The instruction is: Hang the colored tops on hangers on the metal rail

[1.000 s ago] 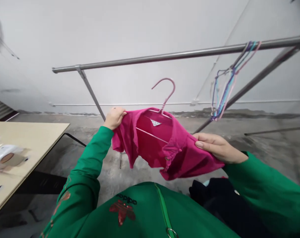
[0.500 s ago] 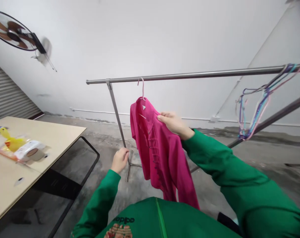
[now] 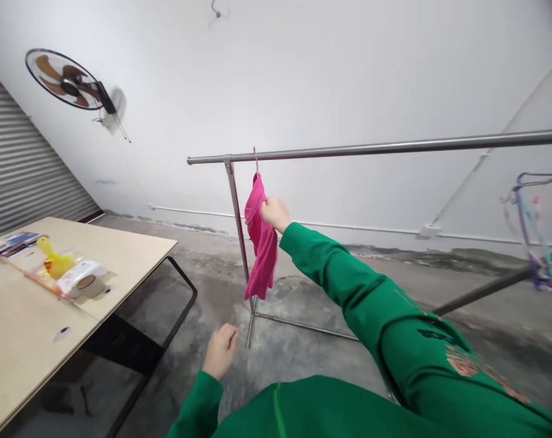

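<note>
A pink shirt (image 3: 262, 258) hangs on a pink hanger (image 3: 256, 163), whose hook is at the metal rail (image 3: 349, 149) near its left end. My right hand (image 3: 276, 213) is closed on the upper edge of the shirt, around the shoulder. The shirt is turned edge-on, so most of its front is hidden. Low and to the left, my left hand (image 3: 220, 351) is held above the floor with its fingers curled in. Nothing shows in it, and it is apart from the shirt.
Several bunched hangers (image 3: 538, 231) hang at the far right. On the left, a wooden table (image 3: 134, 243) bears a yellow object (image 3: 56, 263), a roll of tape (image 3: 90, 286) and packets. The rack's leg (image 3: 239, 225) stands behind the shirt; a fan (image 3: 68, 85) is on the wall.
My right hand has pushed the shirt away toward the rail's left end and turned it edge-on. My left hand has dropped lower in view. The view has swung right.
</note>
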### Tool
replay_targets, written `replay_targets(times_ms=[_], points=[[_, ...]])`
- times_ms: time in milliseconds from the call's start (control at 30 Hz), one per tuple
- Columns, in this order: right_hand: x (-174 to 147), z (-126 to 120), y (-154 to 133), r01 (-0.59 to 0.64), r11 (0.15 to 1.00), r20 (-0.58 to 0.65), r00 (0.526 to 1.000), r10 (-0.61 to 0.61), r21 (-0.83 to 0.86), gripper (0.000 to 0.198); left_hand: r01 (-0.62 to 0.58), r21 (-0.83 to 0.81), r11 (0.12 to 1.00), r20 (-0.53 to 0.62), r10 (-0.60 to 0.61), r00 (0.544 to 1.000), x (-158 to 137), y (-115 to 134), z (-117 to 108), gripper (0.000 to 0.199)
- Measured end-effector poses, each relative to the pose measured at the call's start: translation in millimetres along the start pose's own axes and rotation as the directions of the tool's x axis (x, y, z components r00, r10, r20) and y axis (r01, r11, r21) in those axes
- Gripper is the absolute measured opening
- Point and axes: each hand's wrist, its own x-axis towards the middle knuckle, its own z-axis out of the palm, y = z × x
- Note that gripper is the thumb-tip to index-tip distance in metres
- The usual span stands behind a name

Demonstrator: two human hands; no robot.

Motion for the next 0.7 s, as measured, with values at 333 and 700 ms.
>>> replay_targets(times_ms=[333,700], points=[[-37,33,-7,0.044,0.998,0.098,0.994,-0.039,-0.039,0.040,-0.019,0.024,1.000,0.201,0.014,0.979,7,-2,16,0.027],[-358,11,251,-0.583,0.721,0.431,0.579,0.692,-0.375,0.020,-0.412,-0.325,0.852,0.527,0.524,0.669,56,56,82,0.026]])
